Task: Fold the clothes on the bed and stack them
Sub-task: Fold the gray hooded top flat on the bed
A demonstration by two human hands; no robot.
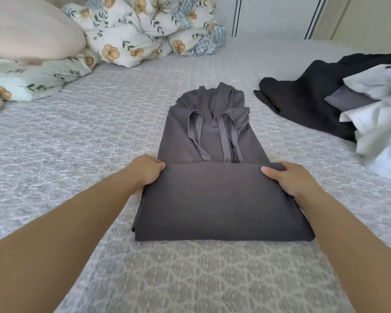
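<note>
While gripped at both corners by left hand and right hand, grey dress half folded. Dark and white clothes, right of frame, unfolded; no stack visible.

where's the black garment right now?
Head view, right side: the crumpled black fabric garment lies on the patterned grey bedspread, beyond the right hand, under a heap of white clothes.

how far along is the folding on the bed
Done: no finished stack shows yet. In hand: the grey garment, its near end folded over, left hand and right hand gripping the fold's corners. Left: finish it, then the heap of black and white clothes at the right.
</note>
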